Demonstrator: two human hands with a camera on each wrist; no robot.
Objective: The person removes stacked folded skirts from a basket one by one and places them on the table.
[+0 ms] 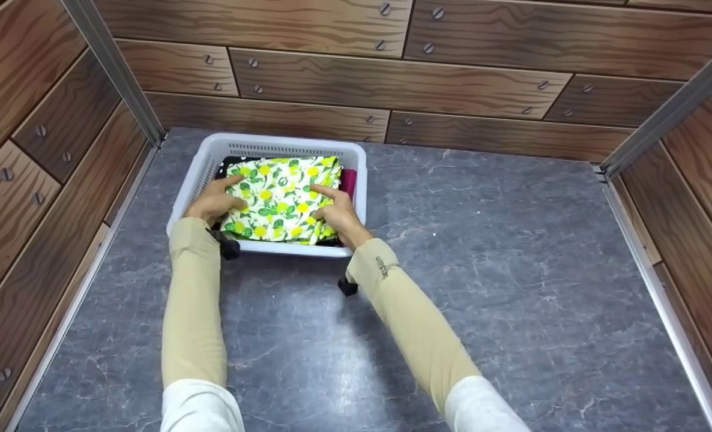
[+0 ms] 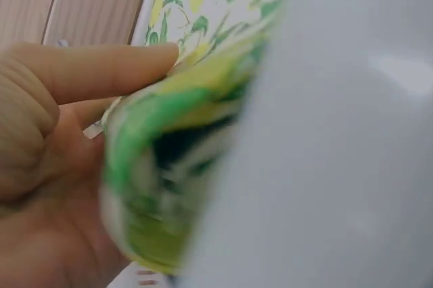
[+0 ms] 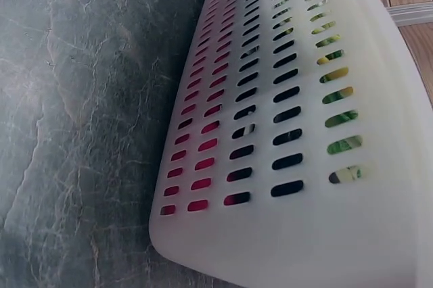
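Note:
A folded cloth with a yellow lemon and green leaf print [image 1: 281, 201] lies on top of other fabric inside a white plastic basket [image 1: 296, 248]. My left hand [image 1: 213, 199] grips the cloth's left side. The left wrist view shows the left thumb [image 2: 115, 70] on top of its rounded fold, with the palm beneath. At the right side, my right hand [image 1: 341, 215] holds the cloth with thumb and index finger on its surface; the other fingers are hidden. Only a small bit of a hand appears in the right wrist view, beyond the basket's slotted wall [image 3: 325, 234].
Dark red fabric [image 1: 348, 182] sits along the basket's right inside, and black fabric with white spots [image 1: 236, 161] shows at the back left. The basket stands on a grey marbled surface [image 1: 482, 288], close to the wood-patterned left and back walls [image 1: 308, 72].

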